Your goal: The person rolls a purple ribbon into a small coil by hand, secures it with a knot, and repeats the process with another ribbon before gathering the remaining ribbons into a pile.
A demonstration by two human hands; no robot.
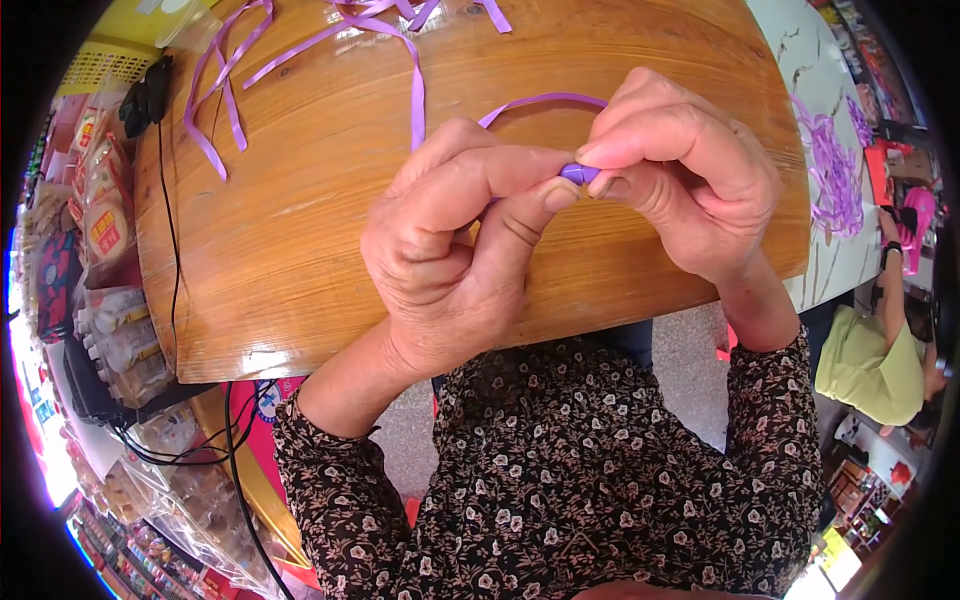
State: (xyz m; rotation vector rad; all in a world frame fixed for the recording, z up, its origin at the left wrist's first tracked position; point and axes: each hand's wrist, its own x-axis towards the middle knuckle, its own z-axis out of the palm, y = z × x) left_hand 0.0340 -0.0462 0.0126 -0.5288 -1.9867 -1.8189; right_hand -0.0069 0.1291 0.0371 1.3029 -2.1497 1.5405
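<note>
Polished wooden table (300,230), packages (105,228) at left, white marbled surface (792,45) and another person (872,368) at right. Left hand (455,240) and right hand (695,170) pinch a purple ribbon (577,174) between thumb and fingertips; its folded part lies between the hands, over the table. Several packages bear printed lettering.

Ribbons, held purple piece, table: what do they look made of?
Ribbons: probably satin-like fabric, from the soft sheen and limp strips; plastic possible.
Purple piece: perhaps folded ribbon, smooth with a slight shine; too small to settle.
Table: varnished wood or lookalike, from grain and glossy reflections.
</note>
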